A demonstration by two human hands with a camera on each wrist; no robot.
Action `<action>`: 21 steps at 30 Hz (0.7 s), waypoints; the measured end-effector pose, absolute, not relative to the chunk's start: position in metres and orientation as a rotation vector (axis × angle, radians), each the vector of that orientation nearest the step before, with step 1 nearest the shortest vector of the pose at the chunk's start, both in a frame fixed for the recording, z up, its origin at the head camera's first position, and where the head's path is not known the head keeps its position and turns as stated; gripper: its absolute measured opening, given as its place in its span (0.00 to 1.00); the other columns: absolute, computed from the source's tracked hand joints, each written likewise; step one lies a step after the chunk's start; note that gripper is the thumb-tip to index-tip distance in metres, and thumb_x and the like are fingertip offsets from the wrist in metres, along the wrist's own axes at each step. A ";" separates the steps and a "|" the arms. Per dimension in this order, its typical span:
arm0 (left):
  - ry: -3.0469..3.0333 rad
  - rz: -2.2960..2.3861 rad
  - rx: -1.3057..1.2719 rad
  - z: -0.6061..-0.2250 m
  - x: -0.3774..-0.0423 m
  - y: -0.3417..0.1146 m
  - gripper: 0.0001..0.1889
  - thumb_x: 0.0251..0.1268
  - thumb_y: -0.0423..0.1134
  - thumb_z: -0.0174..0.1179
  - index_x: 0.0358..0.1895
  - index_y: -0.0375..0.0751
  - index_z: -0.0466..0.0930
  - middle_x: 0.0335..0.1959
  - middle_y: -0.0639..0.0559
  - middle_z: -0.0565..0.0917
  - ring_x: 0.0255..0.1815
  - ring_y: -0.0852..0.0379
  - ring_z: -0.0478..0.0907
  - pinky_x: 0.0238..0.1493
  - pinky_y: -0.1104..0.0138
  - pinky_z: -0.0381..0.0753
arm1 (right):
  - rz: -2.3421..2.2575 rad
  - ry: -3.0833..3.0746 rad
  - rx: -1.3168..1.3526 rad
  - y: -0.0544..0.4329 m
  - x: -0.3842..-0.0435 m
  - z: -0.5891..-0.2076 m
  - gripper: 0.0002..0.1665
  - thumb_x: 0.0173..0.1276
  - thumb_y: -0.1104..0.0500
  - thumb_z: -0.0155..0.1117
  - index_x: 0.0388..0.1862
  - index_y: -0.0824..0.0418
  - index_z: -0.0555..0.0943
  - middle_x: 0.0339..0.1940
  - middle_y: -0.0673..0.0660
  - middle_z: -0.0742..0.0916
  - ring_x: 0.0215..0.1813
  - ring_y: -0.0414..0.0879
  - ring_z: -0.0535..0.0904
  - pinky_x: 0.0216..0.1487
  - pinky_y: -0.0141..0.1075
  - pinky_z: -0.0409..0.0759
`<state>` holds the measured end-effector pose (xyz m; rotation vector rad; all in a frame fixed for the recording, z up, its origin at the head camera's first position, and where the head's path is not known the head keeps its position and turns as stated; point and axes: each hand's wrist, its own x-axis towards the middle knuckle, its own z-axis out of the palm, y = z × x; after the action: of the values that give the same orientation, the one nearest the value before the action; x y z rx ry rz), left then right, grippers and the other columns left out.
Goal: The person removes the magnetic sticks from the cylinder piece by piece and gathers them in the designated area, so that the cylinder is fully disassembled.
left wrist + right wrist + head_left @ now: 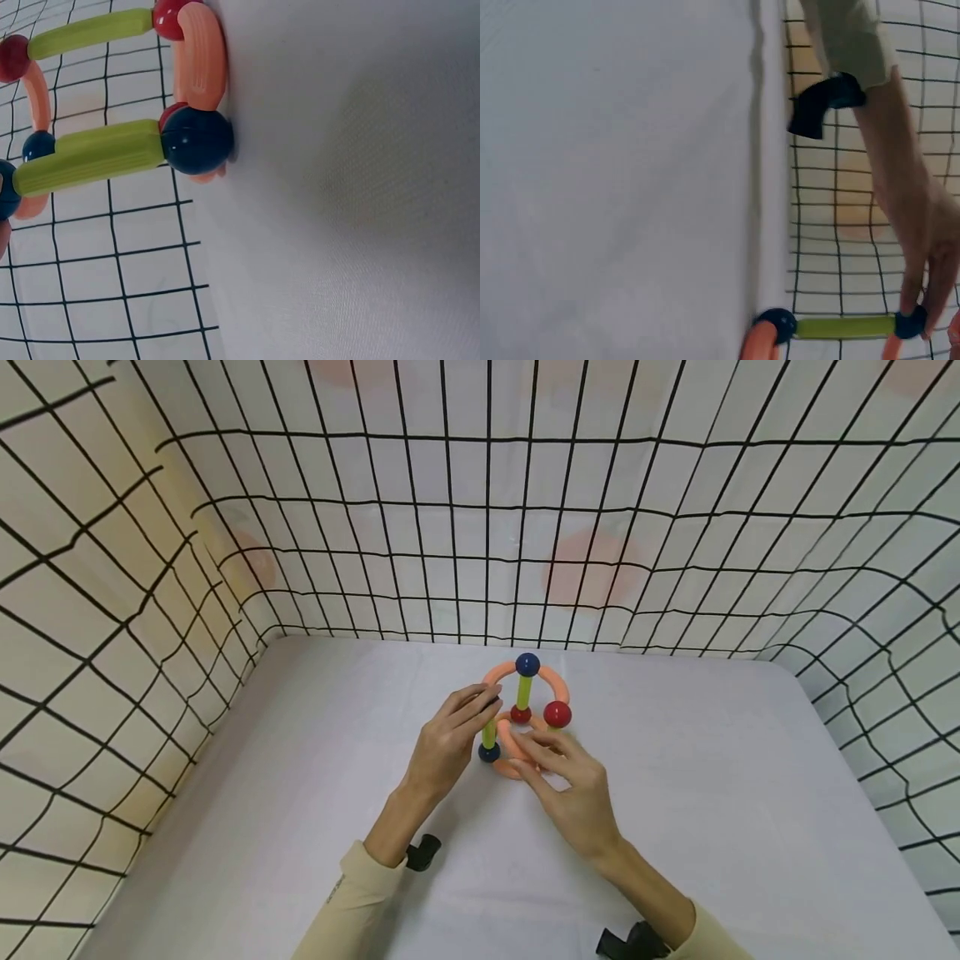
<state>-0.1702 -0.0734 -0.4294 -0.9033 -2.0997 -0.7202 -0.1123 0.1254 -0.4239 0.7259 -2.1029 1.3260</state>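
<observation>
A small frame of magnetic balls and sticks stands on the white table. Upright green sticks (pixel 524 692) join its lower and upper orange curved sticks (pixel 555 683). My left hand (pixel 453 739) pinches the upper blue ball (pixel 910 324) on the left side. Below it, another blue ball (pixel 489 752) rests at the table. My right hand (pixel 577 789) pinches an orange curved stick (pixel 508 742) at the front between thumb and fingers. A blue ball (pixel 527 664) tops the rear upright, and a red ball (pixel 557 714) sits at the upper right. My right fingers partly hide the front.
A white cloth covers the table (pixel 720 793). Black wire mesh (pixel 465 535) encloses the back and both sides. Dark straps (pixel 423 852) hang at both wrists, beside beige sleeves (pixel 352 902).
</observation>
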 end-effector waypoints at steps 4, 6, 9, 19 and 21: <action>-2.104 -0.731 -0.898 -0.430 -0.170 -0.074 0.19 0.61 0.18 0.66 0.55 0.33 0.87 0.60 0.44 0.88 0.63 0.47 0.82 0.61 0.65 0.84 | 1.303 -2.041 0.665 0.144 -0.117 -0.415 0.30 0.50 0.77 0.80 0.55 0.65 0.88 0.47 0.61 0.89 0.52 0.46 0.83 0.54 0.19 0.81; -2.104 -0.732 -0.898 -0.430 -0.170 -0.074 0.19 0.61 0.18 0.67 0.56 0.33 0.87 0.60 0.44 0.88 0.63 0.47 0.82 0.61 0.65 0.84 | 1.281 -2.023 0.615 0.154 -0.121 -0.411 0.30 0.49 0.78 0.79 0.54 0.65 0.89 0.45 0.61 0.89 0.49 0.43 0.82 0.50 0.18 0.80; -2.109 -0.733 -0.896 -0.429 -0.170 -0.074 0.20 0.60 0.18 0.67 0.56 0.32 0.87 0.59 0.43 0.88 0.62 0.46 0.83 0.62 0.64 0.84 | 1.262 -2.041 0.508 0.171 -0.128 -0.406 0.27 0.53 0.76 0.79 0.54 0.64 0.89 0.45 0.61 0.90 0.50 0.38 0.79 0.45 0.18 0.76; -2.115 -0.753 -0.899 -0.428 -0.170 -0.074 0.21 0.61 0.21 0.69 0.58 0.32 0.85 0.59 0.42 0.88 0.62 0.46 0.83 0.63 0.64 0.84 | 1.233 -2.229 0.121 0.232 -0.165 -0.423 0.18 0.60 0.68 0.78 0.51 0.62 0.91 0.44 0.64 0.90 0.44 0.31 0.74 0.44 0.27 0.67; -2.112 -0.749 -0.894 -0.428 -0.170 -0.074 0.21 0.60 0.21 0.70 0.58 0.31 0.85 0.58 0.41 0.88 0.62 0.46 0.83 0.62 0.63 0.84 | 1.250 -2.296 0.027 0.243 -0.173 -0.433 0.17 0.61 0.67 0.79 0.50 0.62 0.91 0.44 0.65 0.91 0.43 0.29 0.76 0.44 0.26 0.69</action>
<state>-0.1704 -0.0737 -0.4282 -0.8945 -2.1121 -0.7492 -0.1727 0.2432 -0.4329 0.0270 -2.2956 1.2501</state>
